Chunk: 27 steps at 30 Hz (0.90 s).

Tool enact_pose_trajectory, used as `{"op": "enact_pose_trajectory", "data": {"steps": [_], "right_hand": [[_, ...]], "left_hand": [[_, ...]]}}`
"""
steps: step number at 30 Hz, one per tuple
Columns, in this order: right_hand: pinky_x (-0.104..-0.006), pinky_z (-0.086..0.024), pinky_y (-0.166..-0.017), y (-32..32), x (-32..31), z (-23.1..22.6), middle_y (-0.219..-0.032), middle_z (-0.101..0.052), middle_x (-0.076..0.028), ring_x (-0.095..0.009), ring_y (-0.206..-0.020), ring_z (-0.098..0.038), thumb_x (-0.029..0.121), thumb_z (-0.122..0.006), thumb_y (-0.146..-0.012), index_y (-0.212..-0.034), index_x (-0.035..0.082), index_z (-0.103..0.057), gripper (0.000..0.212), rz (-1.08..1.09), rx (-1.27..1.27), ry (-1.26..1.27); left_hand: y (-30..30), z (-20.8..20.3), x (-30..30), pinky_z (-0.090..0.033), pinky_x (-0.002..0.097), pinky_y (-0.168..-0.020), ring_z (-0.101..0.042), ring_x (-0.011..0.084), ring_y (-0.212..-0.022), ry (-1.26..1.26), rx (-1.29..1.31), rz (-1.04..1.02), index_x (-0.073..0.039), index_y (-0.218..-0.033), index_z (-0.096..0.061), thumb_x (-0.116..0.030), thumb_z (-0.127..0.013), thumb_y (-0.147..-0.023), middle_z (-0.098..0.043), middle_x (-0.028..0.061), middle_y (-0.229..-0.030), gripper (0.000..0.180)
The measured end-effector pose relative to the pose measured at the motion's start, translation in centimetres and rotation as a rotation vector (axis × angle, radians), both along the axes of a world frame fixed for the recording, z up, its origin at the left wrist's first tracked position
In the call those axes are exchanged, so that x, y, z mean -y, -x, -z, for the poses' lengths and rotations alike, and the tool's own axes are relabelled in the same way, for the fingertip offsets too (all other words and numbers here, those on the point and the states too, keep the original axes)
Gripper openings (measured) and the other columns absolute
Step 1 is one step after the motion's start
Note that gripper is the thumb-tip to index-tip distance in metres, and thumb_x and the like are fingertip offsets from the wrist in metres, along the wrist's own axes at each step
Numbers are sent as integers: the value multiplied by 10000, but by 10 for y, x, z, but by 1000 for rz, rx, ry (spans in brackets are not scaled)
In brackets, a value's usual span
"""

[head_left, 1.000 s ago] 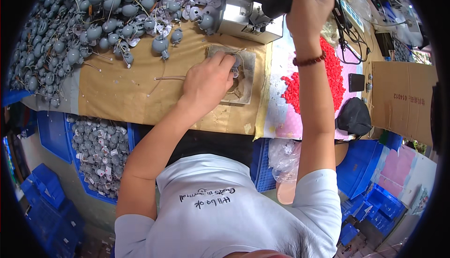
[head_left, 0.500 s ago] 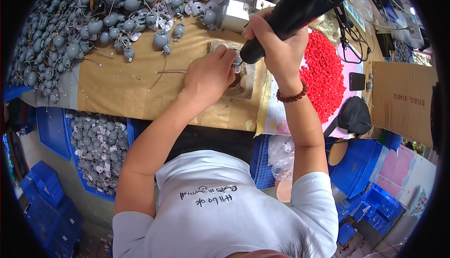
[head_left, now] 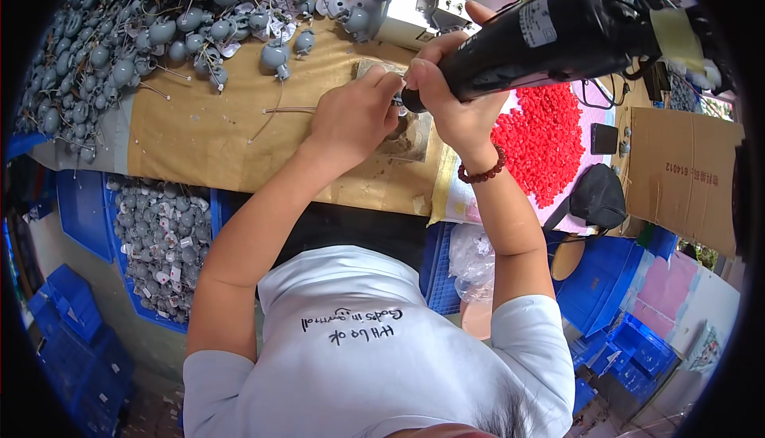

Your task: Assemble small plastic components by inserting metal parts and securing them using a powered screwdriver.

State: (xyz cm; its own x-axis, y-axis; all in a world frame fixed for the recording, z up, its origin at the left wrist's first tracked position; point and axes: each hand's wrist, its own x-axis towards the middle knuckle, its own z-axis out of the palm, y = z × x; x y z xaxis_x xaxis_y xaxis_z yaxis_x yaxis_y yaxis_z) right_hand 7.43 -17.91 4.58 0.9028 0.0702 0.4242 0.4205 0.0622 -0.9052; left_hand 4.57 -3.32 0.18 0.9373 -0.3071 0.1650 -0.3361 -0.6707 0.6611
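Observation:
My right hand (head_left: 462, 95) is wrapped round a black electric screwdriver (head_left: 550, 36), which lies slanted, its rear end up to the right. The nose of the screwdriver meets the fingertips of my left hand (head_left: 355, 119). Those fingers are pinched on a small grey part, mostly hidden by the hand and the tool. Thin wires (head_left: 291, 110) trail out leftward from under my left hand. Below both hands lies a worn, flat block (head_left: 410, 145) on the brown-covered table (head_left: 215, 143).
Grey round housings with wires (head_left: 123, 84) heap up at the far left. A pile of small red parts (head_left: 546, 143) lies right of my right wrist, by a black phone (head_left: 605, 138) and black cap (head_left: 599, 197). A blue bin of grey parts (head_left: 163, 247) stands lower left.
The screwdriver has tilted from steep to flatter, its rear end swinging right. Its nose has come in against my left fingertips, and my right hand has shifted slightly left.

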Motion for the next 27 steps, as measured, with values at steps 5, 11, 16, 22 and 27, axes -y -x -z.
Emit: {"op": "enact_pose_trajectory", "data": {"steps": [5, 11, 16, 22, 27], "right_hand": [[-263, -517, -745, 2, 4, 9, -817, -655, -17, -87, -735, -611, -9, -738, -787, -1306, -64, -508, 570, 5, 24, 1], [-267, -514, -768, 4, 4, 3, -825, -652, -14, -86, -738, -613, -10, -745, -788, -1344, -54, -458, 627, -37, -64, 6], [-245, -509, -702, -5, 4, -12, -852, -653, -13, -87, -721, -612, -37, -735, -801, -1375, -31, -429, 650, -64, -43, 16], [-292, -543, -644, -57, 98, 24, -928, -635, -65, -167, -715, -663, 50, -709, -879, -1091, 3, -547, 272, 331, -280, -141], [-293, -478, -948, -34, 111, 52, -1275, -574, -134, -178, -1098, -591, 53, -625, -943, -1325, -65, -539, 409, 502, -175, 281]], "left_hand": [[0, -1, 1, -529, 464, -697, -651, 318, -888, 2, -9, 4, -94, -1087, -578, -140, -665, -815, -589, 83, -1032, 289], [1, -5, 1, -529, 471, -705, -652, 320, -890, -5, -18, -1, -99, -1090, -579, -141, -663, -819, -590, 84, -1036, 287], [2, -4, 2, -532, 464, -719, -654, 329, -877, -60, -14, -29, -95, -1105, -586, -150, -689, -818, -601, 84, -1057, 310], [6, 3, -1, -531, 423, -743, -659, 308, -883, -16, 10, -70, -93, -1127, -620, -183, -733, -828, -616, 58, -1102, 333], [12, 10, -9, -531, 406, -745, -654, 292, -901, 68, 105, -11, -104, -1124, -635, -164, -720, -849, -633, 56, -1046, 294]]}}
